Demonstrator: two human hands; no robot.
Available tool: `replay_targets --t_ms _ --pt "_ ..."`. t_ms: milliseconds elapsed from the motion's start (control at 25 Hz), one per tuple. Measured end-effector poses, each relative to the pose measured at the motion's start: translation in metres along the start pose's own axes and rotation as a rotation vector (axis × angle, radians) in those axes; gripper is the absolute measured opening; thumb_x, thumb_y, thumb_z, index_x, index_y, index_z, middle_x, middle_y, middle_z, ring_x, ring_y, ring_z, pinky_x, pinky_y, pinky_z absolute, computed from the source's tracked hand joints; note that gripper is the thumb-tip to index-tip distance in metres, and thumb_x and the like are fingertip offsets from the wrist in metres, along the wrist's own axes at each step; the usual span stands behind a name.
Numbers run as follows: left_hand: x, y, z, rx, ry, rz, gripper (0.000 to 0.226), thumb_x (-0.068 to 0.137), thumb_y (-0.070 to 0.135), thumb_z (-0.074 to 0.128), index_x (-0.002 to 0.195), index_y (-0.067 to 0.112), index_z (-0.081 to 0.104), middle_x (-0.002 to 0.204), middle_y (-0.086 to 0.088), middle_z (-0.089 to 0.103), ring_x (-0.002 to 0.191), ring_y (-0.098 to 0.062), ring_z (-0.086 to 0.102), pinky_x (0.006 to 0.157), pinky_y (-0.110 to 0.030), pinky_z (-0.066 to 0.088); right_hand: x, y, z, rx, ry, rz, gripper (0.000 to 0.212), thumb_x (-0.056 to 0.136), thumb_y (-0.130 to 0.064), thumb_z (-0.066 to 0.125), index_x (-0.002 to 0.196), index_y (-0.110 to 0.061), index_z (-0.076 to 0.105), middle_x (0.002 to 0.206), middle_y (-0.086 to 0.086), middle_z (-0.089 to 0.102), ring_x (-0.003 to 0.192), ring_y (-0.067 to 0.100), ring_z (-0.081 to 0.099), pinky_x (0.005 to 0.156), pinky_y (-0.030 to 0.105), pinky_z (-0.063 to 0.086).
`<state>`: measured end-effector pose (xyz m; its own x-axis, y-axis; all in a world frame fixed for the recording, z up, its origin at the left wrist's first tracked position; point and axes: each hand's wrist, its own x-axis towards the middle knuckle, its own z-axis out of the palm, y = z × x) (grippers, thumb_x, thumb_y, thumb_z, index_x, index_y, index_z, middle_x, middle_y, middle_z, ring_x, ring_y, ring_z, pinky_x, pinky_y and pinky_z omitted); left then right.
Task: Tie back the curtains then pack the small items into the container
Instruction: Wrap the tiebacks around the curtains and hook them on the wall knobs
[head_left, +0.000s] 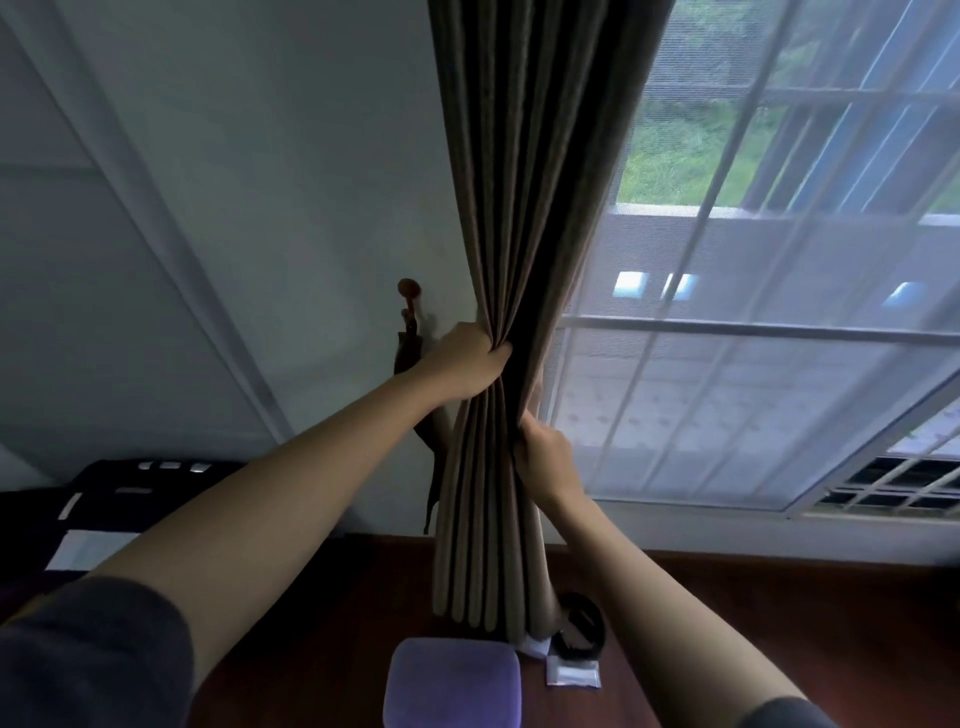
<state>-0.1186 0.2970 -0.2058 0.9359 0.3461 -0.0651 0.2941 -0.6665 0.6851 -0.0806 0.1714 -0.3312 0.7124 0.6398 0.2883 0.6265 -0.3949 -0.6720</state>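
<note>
Head view shows both hands on the brown curtain. The left hand is closed round the bunched folds, with the thumb in front. The right hand sits just below it and pinches the edge of the curtain on the window side. Together they squeeze the cloth into one thick bundle, which hangs down to the wood surface.

The curtain is gathered but not tied yet. A dark strap hangs loose from a round hook on the wall, just left of the bundle and behind the left arm. I think the strap has to go round the bundle next, so the first job looks about half done. Only this one curtain shows, so I cannot tell about any other.

The packing does not look started. A purple box sits on the wood at the foot of the curtain, and it is probably the container. Its top looks shut, and I cannot see inside. Just right of it lie a black ring-shaped thing and a small white packet, both outside the box.
</note>
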Motion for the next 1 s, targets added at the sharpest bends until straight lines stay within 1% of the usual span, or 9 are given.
replay_targets --t_ms 120,200,360,480,600,680,840,920,1000 --pt "0.002 0.003 0.001 0.007 -0.022 -0.02 0.036 0.098 0.025 0.039 0.102 -0.004 0.06 0.09 -0.019 0.064 0.083 -0.031 0.063 0.084 -0.042 0.052 0.001 0.004 0.009 0.01 -0.01 -0.029 0.053 0.08 -0.004 0.039 0.132 -0.012 0.049 0.096 0.017 0.069 0.084 0.04 0.064 0.065 0.034 0.042" --pt "0.001 0.004 0.004 -0.017 -0.011 -0.033 0.036 0.097 0.025 0.04 0.105 -0.004 0.061 0.097 -0.022 0.066 0.089 -0.034 0.065 0.086 -0.044 0.053 0.002 0.005 0.012 0.021 -0.018 -0.01 0.055 0.081 -0.007 0.037 0.135 -0.013 0.045 0.102 0.016 0.068 0.089 0.038 0.064 0.07 0.031 0.044" --pt "-0.004 0.008 0.007 -0.109 -0.028 -0.015 0.034 0.086 0.028 0.052 0.084 -0.004 0.064 0.08 -0.017 0.067 0.08 -0.032 0.066 0.078 -0.042 0.055 -0.002 -0.005 0.02 0.084 -0.091 0.027 0.056 0.086 -0.015 0.037 0.142 -0.015 0.033 0.125 0.015 0.06 0.106 0.036 0.059 0.079 0.026 0.042" --pt "-0.008 0.012 0.011 -0.004 0.045 0.042 0.032 0.081 0.035 0.062 0.059 0.014 0.051 0.061 -0.002 0.059 0.061 -0.02 0.062 0.061 -0.03 0.052 -0.003 -0.008 0.024 0.101 -0.195 -0.012 0.07 0.083 -0.006 0.045 0.148 -0.021 0.023 0.15 0.005 0.037 0.122 0.031 0.05 0.09 0.032 0.044" --pt "-0.007 0.01 0.011 0.01 0.16 0.023 0.041 0.087 0.026 0.053 0.053 0.014 0.034 0.051 0.0 0.043 0.051 -0.021 0.048 0.057 -0.029 0.041 -0.006 -0.005 0.021 0.368 -0.199 0.095 0.069 0.088 -0.004 0.042 0.145 -0.04 0.026 0.155 -0.012 0.022 0.14 0.009 0.026 0.114 0.031 0.027" --pt "-0.009 0.004 0.011 -0.067 0.159 0.024 0.036 0.088 0.016 0.048 0.057 0.013 0.031 0.053 -0.002 0.038 0.055 -0.021 0.044 0.057 -0.031 0.037 -0.005 -0.012 0.015 0.56 -0.052 0.217 0.047 0.097 -0.028 0.034 0.14 -0.046 0.027 0.155 -0.014 0.018 0.142 0.002 0.015 0.12 0.038 0.015" --pt "-0.016 -0.007 0.016 -0.197 0.188 0.049 0.02 0.086 0.007 0.047 0.066 0.003 0.048 0.066 -0.013 0.044 0.063 -0.02 0.045 0.061 -0.029 0.036 0.031 -0.035 -0.011 0.785 0.098 0.329 0.072 0.087 -0.069 0.022 0.147 -0.028 0.026 0.154 -0.002 0.029 0.142 0.008 0.023 0.117 0.032 0.02" --pt "-0.017 -0.013 0.018 -0.234 0.198 0.034 0.018 0.088 0.009 0.047 0.072 0.003 0.053 0.072 -0.012 0.048 0.067 -0.018 0.049 0.061 -0.026 0.039 0.054 -0.047 -0.032 0.858 0.097 0.411 0.063 0.093 -0.063 0.014 0.136 -0.028 0.045 0.14 0.002 0.049 0.132 0.012 0.042 0.109 0.025 0.032" --pt "-0.019 -0.013 0.014 -0.275 0.152 0.008 0.027 0.091 0.012 0.046 0.067 0.023 0.043 0.071 0.004 0.045 0.063 -0.004 0.044 0.058 -0.011 0.035 0.068 -0.052 -0.046 0.874 0.06 0.338 0.047 0.101 -0.045 0.008 0.109 -0.037 0.054 0.113 -0.005 0.062 0.105 -0.001 0.055 0.089 0.008 0.042"
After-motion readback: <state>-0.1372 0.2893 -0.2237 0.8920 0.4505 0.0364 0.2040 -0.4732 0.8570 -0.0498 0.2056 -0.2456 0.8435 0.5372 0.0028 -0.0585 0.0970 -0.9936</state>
